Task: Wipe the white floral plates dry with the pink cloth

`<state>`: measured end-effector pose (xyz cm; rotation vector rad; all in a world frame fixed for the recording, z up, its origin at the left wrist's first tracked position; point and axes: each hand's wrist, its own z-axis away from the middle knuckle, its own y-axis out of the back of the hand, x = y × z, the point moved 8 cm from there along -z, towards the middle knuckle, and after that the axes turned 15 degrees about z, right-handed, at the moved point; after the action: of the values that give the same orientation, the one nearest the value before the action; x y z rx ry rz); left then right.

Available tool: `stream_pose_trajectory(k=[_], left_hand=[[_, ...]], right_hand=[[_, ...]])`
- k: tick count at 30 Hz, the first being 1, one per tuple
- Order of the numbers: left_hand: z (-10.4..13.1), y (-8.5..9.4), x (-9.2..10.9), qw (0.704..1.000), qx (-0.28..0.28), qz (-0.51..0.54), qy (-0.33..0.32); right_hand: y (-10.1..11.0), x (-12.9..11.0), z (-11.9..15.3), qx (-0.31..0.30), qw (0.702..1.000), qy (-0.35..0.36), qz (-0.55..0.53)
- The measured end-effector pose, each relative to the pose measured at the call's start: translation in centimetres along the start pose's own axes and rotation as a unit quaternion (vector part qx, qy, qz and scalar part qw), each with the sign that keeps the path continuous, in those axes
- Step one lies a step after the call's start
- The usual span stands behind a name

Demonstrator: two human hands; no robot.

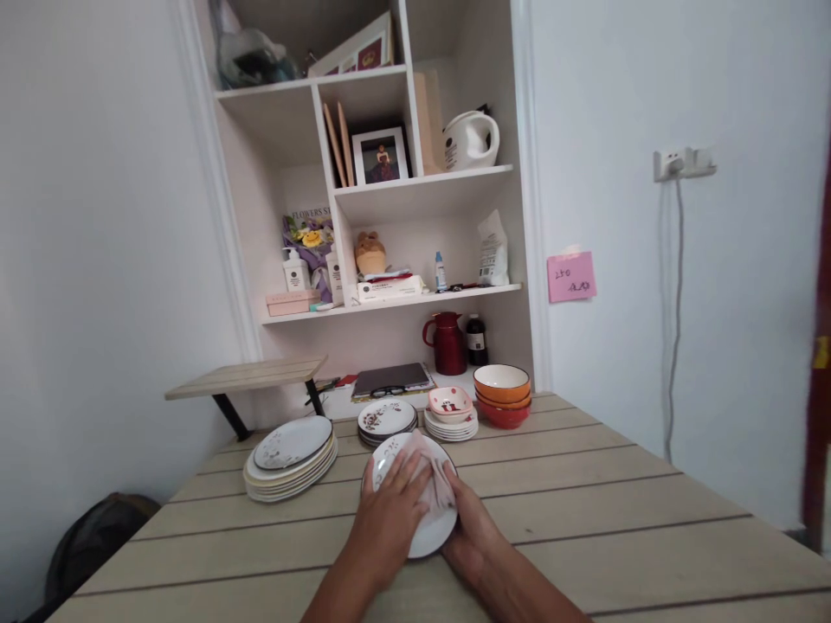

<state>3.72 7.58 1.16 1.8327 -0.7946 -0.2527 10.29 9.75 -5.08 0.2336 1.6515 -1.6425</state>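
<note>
A white plate (429, 538) with a dark rim and a faint floral print is held tilted above the table, near its front middle. My right hand (473, 529) grips the plate's right edge, thumb on the upper side and fingers behind it. Bunched on the plate's face is a pale pink cloth (436, 486). My left hand (391, 510) is closed on the cloth's left part, fingers bent over it and pressed against the plate; the fingertips partly cover the cloth. Behind the held plate stands a stack of small floral plates (388, 417).
Larger plates (291, 459) are stacked at left, beside a small raised wooden shelf (250, 378). Small dishes (451, 415) and orange and red bowls (503, 394) stand at the back right. Behind are a laptop (391, 379), glasses (388, 392) and a red jug (447, 344).
</note>
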Motion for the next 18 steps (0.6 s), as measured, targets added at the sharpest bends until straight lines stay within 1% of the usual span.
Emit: stream_pose_trajectory(k=[4, 7, 11, 15, 18], left_hand=[[-0.4, -0.6, -2.2, 0.996, 0.05, -0.022, 0.073], [-0.1, -1.3, -2.6, 0.994, 0.065, -0.039, 0.079], [0.3, -1.1, -1.9, 0.995, 0.067, -0.035, 0.058], [0.7, -0.8, -0.8, 0.996, 0.073, -0.032, 0.029], [0.8, -1.1, 0.6, 0.999, 0.048, -0.016, -0.019]], right_hand=[[0.3, 0.1, -0.3, 0.013, 1.0, -0.007, -0.005], [0.3, 0.0, -0.3, 0.025, 1.0, -0.004, -0.015], [-0.2, 0.0, -0.2, 0.011, 0.999, -0.007, -0.034], [0.2, 0.1, -0.2, 0.028, 0.999, -0.02, -0.03], [0.1, 0.2, -0.3, -0.001, 0.999, -0.027, -0.024]])
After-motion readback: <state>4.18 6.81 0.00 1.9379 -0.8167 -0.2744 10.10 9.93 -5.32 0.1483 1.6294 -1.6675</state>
